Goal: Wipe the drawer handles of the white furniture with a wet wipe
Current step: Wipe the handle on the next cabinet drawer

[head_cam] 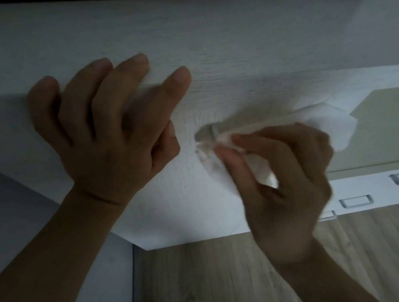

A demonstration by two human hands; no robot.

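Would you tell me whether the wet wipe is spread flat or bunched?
Bunched: the wet wipe is crumpled in the right hand at the handle.

Wet wipe [333, 127], white, crumpled, draped over silver drawer handle [208, 133] on white furniture [174, 196] front; only handle's left end shows.

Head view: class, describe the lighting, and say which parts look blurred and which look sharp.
Head view: dim, bluish light with no glare; the right hand and wet wipe are smeared by motion blur over the drawer handle; the left hand, resting on the white furniture, is sharper.
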